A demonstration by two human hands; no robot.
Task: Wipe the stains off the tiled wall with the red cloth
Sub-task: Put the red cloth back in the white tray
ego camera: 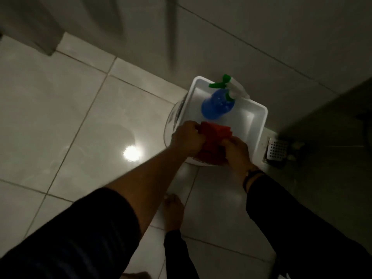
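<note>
The red cloth is bunched between both of my hands over the near end of a white plastic tray. My left hand grips its left side and my right hand grips its right side. The tiled wall runs along the top and right of the view; the picture is too dim and blurred to make out stains on it.
A blue spray bottle with a green and white trigger head lies in the tray's far end. The tray rests on a round white container. A metal floor drain sits right of it. My bare foot stands on the glossy floor tiles.
</note>
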